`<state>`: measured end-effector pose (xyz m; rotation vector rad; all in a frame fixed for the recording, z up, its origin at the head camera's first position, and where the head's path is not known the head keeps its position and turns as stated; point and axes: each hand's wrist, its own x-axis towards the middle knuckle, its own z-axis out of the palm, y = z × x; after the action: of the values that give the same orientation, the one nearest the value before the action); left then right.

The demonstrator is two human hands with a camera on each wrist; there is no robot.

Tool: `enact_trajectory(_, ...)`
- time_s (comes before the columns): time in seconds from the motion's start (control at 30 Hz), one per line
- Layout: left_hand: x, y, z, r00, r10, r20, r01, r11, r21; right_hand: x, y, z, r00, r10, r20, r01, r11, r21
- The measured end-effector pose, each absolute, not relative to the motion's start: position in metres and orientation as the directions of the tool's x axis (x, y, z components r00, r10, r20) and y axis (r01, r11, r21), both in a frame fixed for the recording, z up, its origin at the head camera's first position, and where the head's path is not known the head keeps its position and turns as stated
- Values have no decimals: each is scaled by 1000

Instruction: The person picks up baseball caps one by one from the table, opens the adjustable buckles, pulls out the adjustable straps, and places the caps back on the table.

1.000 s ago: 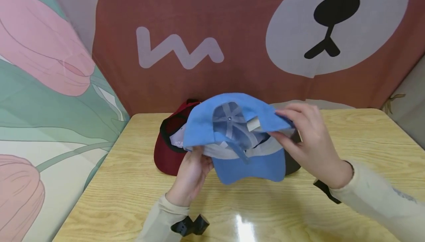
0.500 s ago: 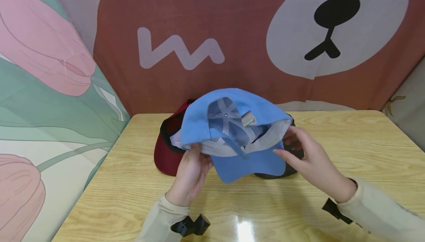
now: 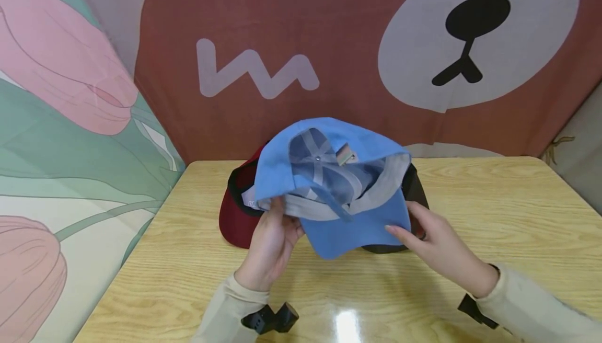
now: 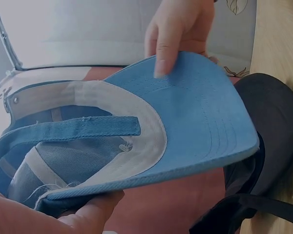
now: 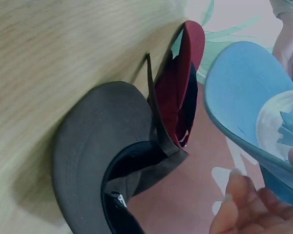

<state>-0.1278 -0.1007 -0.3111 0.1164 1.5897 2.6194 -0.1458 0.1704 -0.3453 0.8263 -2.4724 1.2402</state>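
Observation:
A light blue baseball cap [image 3: 357,236] is held above the table, its inside and the underside of its brim showing. My left hand [image 3: 270,249] grips the cap's left edge, the thumb at the pale sweatband and the fingers beneath. At the brim's right side my right hand [image 3: 447,249] pinches it; the left wrist view shows the thumb on the underside and the other fingers behind. A loose blue strap [image 4: 73,131] crosses the cap's opening. Near the back edge sits a small pale tag [image 3: 345,153].
Behind the blue cap, a dark red cap [image 3: 237,228] lies at the left on the wood-grain table [image 3: 178,280]. A dark grey cap [image 5: 100,146] lies behind at the right, partly hidden in the head view. A printed cloth [image 3: 254,13] hangs behind the table.
My right hand has let go of the cap's back edge, moved down and taken hold of the brim's right side. The cap has risen slightly; my left hand keeps its grip.

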Motion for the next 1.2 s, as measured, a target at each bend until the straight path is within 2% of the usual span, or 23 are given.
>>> enact_trajectory(0.5,-128,-98,-311,-988,147,48,-24,-454,891,-141,172,-352,-872,-387,301,-470,487,-736)
enact_trajectory(0.9,-127,-100,-310,-977,211,40,-46,-389,920,-143,181,-363,-858,-375,352,-500,453,-738)
enact_trajectory(1.2,-126,-112,-315,-981,194,-8,-57,-248,967,-136,204,-369,-889,-283,359,-457,533,-712)
